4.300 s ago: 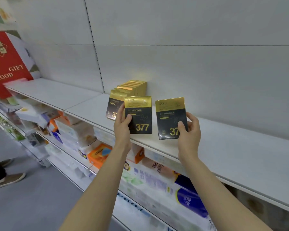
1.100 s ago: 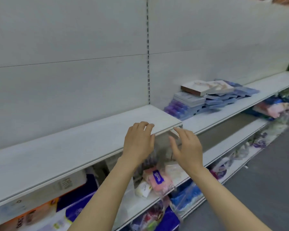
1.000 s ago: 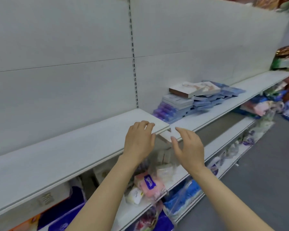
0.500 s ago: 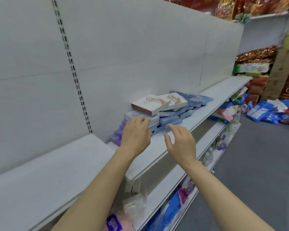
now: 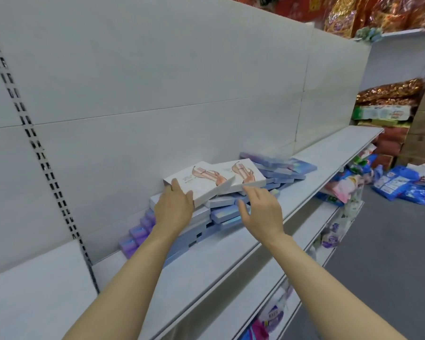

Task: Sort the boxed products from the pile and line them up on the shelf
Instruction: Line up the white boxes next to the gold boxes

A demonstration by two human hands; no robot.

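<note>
I see the heap of flat blue and purple cardboard boxes (image 5: 231, 212) on the long white shelf (image 5: 231, 251), two white boxes printed with pink shapes (image 5: 214, 179) on top of that heap. My left hand (image 5: 174, 207) rests fingers-straight on the nearer white box; my right hand (image 5: 261, 212) hangs released just beside the heap.

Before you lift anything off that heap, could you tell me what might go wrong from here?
The two white boxes lie tilted on top of the loose pile of blue and purple boxes; pulling one could make the other slide off. The left hand is at only one corner of its box, the right hand holds nothing, so a one-handed lift may tip it. Boxes near the shelf edge could fall.
</note>
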